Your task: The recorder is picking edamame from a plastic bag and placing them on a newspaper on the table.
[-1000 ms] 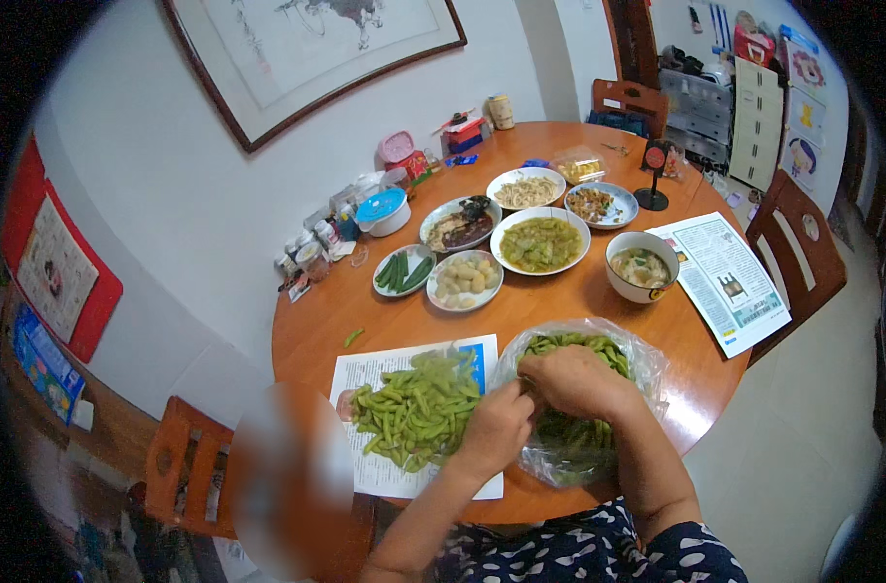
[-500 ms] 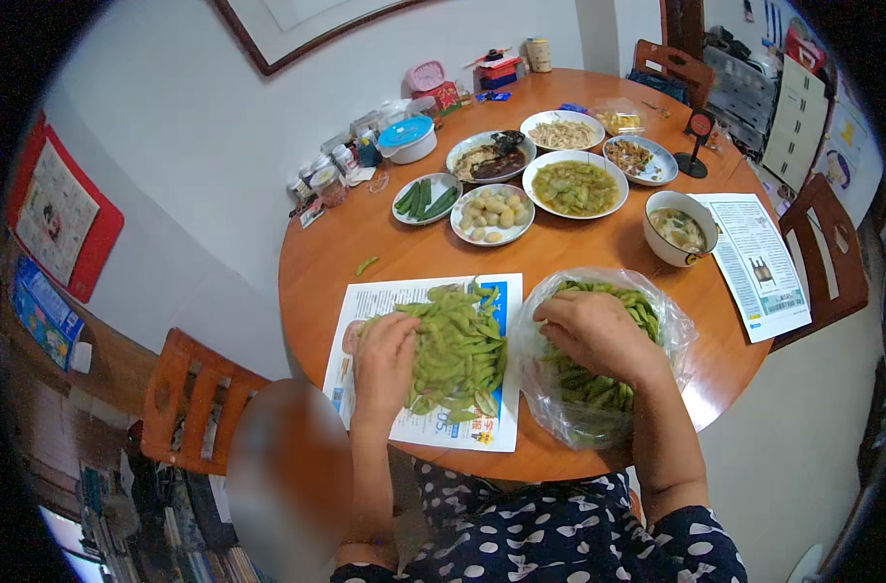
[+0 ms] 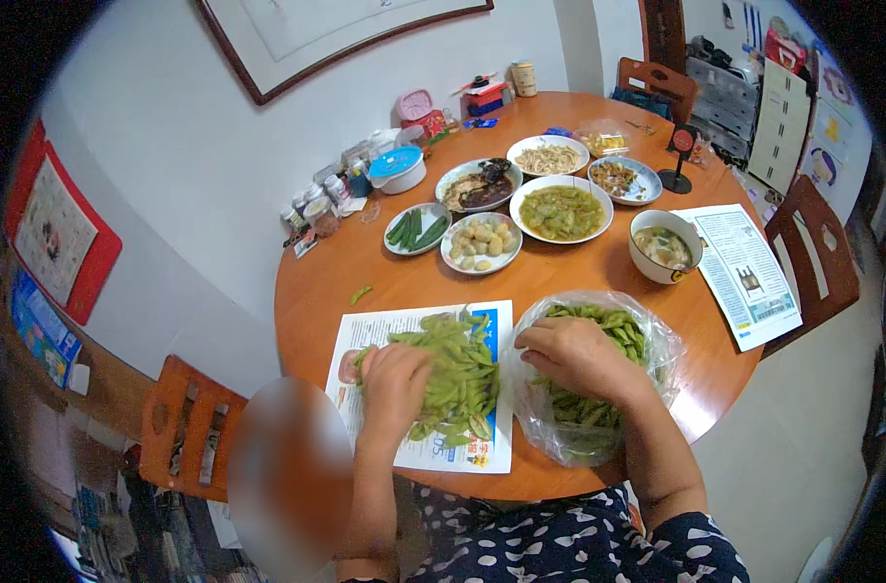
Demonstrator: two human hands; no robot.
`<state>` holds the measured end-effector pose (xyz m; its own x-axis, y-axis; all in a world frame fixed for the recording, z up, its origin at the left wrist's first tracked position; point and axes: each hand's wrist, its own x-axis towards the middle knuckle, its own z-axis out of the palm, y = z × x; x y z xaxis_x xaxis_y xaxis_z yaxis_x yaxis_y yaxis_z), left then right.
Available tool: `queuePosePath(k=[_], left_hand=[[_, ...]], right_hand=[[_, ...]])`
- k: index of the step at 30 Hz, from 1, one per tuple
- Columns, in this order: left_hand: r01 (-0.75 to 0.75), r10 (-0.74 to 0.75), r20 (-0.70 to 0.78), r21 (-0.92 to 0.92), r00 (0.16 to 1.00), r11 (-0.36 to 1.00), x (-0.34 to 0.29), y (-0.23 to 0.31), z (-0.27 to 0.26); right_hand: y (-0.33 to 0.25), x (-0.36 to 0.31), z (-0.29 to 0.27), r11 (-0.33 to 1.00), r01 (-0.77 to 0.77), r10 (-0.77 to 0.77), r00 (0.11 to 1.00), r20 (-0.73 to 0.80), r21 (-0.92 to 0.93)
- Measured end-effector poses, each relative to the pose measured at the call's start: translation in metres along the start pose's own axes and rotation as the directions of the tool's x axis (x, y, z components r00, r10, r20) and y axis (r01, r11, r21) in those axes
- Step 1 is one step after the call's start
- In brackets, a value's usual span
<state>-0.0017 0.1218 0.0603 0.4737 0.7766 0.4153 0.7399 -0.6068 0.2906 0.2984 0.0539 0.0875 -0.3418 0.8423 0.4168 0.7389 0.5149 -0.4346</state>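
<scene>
A heap of green edamame pods (image 3: 462, 369) lies on a newspaper sheet (image 3: 346, 335) at the table's near side. My left hand (image 3: 394, 389) reaches over the heap's left part, fingers bent down among the pods; whatever they grip is hidden under the hand. To the right stands a clear plastic bag (image 3: 664, 374), its mouth open, with more edamame pods (image 3: 584, 410) inside. Above the bag's left rim is my right hand (image 3: 584, 355), its fingers drawn together and pointing left. What its fingertips hold, if anything, does not show.
Beyond lie plates of cucumbers (image 3: 416, 230), pale round pieces (image 3: 482, 243) and cooked greens (image 3: 561, 212), among other dishes. A soup bowl (image 3: 666, 248) stands right, beside another newspaper (image 3: 747, 282). One loose pod (image 3: 362, 294) lies above the near sheet. Jars (image 3: 321, 214) line the wall side.
The whole view has tilted, so the table sits lower in it. My left hand has shifted right, further over the heap. My right hand has moved slightly left, towards the bag's edge.
</scene>
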Motion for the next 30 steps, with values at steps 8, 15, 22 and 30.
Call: queuePosePath(k=[8, 15, 22, 30], left_hand=[[-0.221, 0.211, -0.068, -0.281, 0.975, 0.934, 0.017, 0.068, 0.005], [-0.452, 0.457, -0.005, -0.151, 0.890, 0.879, 0.031, 0.113, 0.046], [-0.453, 0.462, 0.018, -0.165, 0.887, 0.876, 0.022, 0.117, 0.062], [-0.502, 0.532, 0.241, -0.179, 0.812, 0.846, -0.003, 0.109, 0.036]], right_hand=[[0.003, 0.002, -0.002, 0.999, -0.051, 0.053, 0.990, -0.129, 0.019], [0.003, 0.007, -0.007, 0.996, -0.066, 0.082, 0.943, -0.323, 0.062], [-0.001, 0.002, -0.013, 0.997, -0.045, 0.057, 0.971, -0.232, 0.057], [0.003, 0.001, -0.008, 0.976, -0.206, 0.214, 0.967, 0.137, -0.071]])
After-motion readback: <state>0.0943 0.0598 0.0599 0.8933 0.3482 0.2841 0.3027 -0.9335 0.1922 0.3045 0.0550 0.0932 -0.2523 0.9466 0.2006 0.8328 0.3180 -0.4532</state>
